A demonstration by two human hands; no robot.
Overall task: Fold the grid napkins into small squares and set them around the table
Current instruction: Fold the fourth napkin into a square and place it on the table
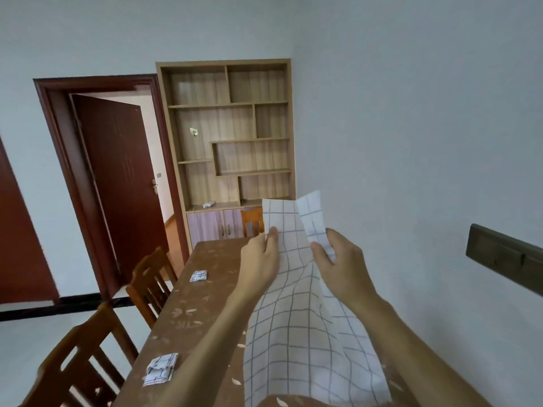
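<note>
I hold an unfolded white grid napkin [296, 327] up in the air over the brown table [188, 318]. My left hand [260, 261] pinches its upper left corner and my right hand [340, 262] pinches its upper right corner; the cloth hangs down between my forearms. Two napkins folded into small squares lie along the table's left edge: one near me [161, 369] and one farther away [198, 276].
Two wooden chairs [88, 356] [152, 280] stand at the table's left side, and a third chair [252, 221] at the far end. A wooden shelf unit [232, 136] and an open dark red door [117, 183] lie beyond. A wall runs along the right.
</note>
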